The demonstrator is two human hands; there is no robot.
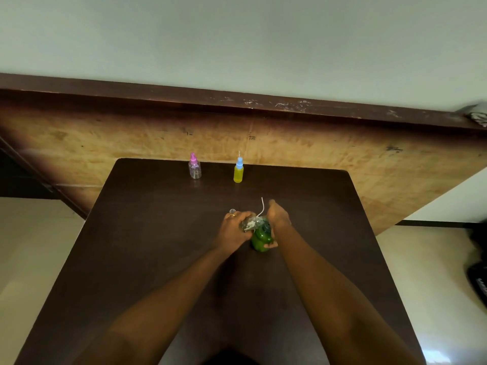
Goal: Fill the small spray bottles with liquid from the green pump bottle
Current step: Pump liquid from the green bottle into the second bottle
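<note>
The green pump bottle stands at the middle of the dark table. My right hand grips it near its top, and a thin white tube sticks up beside that hand. My left hand holds a small clear bottle tilted against the green bottle's top. A small clear cap lies just behind my left hand. At the far edge stand a clear spray bottle with a pink top and a yellow-filled spray bottle with a blue top.
A worn wooden panel rises right behind the table's far edge. Pale floor shows on both sides of the table. A dark object sits on the floor at the right.
</note>
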